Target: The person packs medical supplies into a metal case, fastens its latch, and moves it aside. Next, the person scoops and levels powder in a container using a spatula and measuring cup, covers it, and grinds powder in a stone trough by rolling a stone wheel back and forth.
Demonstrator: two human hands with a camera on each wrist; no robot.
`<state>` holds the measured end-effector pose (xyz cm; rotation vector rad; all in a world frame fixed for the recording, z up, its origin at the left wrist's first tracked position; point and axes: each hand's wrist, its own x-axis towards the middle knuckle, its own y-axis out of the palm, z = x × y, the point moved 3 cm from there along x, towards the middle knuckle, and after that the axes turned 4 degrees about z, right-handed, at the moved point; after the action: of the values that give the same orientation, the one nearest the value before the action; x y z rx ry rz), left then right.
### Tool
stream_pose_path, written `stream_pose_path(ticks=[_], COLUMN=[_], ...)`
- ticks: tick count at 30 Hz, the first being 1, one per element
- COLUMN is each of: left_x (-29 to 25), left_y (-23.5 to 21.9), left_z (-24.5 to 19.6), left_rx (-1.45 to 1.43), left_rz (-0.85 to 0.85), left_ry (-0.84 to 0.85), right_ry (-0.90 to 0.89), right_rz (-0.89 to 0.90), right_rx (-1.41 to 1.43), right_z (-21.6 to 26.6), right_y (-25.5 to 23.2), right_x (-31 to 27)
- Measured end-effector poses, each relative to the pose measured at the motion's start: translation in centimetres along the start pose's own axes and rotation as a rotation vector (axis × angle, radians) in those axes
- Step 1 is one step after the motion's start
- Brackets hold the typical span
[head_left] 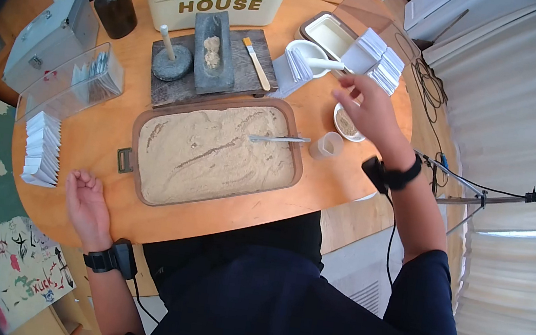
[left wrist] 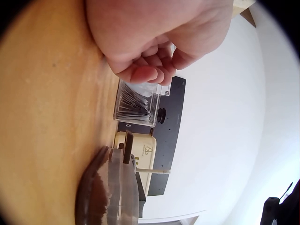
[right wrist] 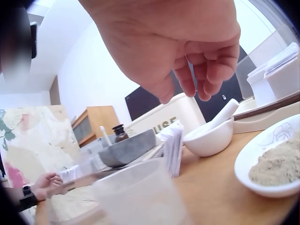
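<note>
Hovered right hand (head_left: 366, 109) near pestle (right wrist: 224, 115) in mortar (right wrist: 212, 144), with grip loosely bent, empty; held left hand (head_left: 88, 205) beside tray (head_left: 297, 166), also empty. Risked toppling cup (head_left: 327, 146) or spilling powder (right wrist: 277, 164) from dish (right wrist: 247, 171) by sweeping low, or dislodging pestle by brushing it.

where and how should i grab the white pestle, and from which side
Probably by the free upper end of the pestle, pinched from above by the right hand: it slants up out of the bowl, clear of the rim, on that hand's side.
</note>
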<state>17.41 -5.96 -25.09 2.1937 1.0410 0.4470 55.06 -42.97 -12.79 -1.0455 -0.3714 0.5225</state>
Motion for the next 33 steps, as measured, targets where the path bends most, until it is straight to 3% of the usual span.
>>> stream_pose_path(ticks=[2, 3, 5, 6, 8, 12, 18, 21, 24, 29, 33], left_x=[0.2, 0.2, 0.3, 0.3, 0.3, 0.1, 0.3, 0.3, 0.3, 0.3, 0.4], left_y=[0.0, -0.4, -0.6, -0.6, -0.8, -0.8, -0.8, -0.8, -0.7, -1.3, -1.2], left_z=[0.1, 0.1, 0.0, 0.0, 0.0, 0.1, 0.0, 0.0, 0.0, 0.0, -0.1], left_rx=[-0.002, -0.003, 0.003, 0.001, 0.001, 0.014, 0.012, 0.012, 0.012, -0.005, -0.015], left_rz=[0.007, 0.007, 0.012, -0.002, -0.013, 0.005, 0.038, 0.023, 0.018, 0.003, 0.037], left_ry=[-0.002, -0.011, -0.014, -0.017, -0.027, -0.017, -0.001, -0.004, -0.002, 0.004, -0.003], right_ry=[-0.288, -0.286, -0.471, -0.47, -0.298, -0.282, -0.168, 0.016, -0.093, -0.11, -0.142], right_rz=[0.038, 0.035, 0.017, 0.012, 0.158, 0.158, 0.05, -0.023, -0.133, -0.019, -0.046], right_rx=[-0.021, -0.018, -0.192, -0.186, -0.096, 0.009, 0.07, 0.295, 0.242, 0.053, 0.072], right_z=[0.6, 0.7, 1.5, 1.6, 1.3, -0.2, -0.8, -2.6, -2.6, -2.1, -1.7], right_y=[0.0, 0.1, 0.5, 0.7, 1.6, 2.7, 0.9, -0.4, -0.1, 2.8, 4.1], right_x=[-3.0, -4.2, -6.0, -6.3, -6.6, -7.1, -6.4, -4.3, -2.3, 0.4, 0.7])
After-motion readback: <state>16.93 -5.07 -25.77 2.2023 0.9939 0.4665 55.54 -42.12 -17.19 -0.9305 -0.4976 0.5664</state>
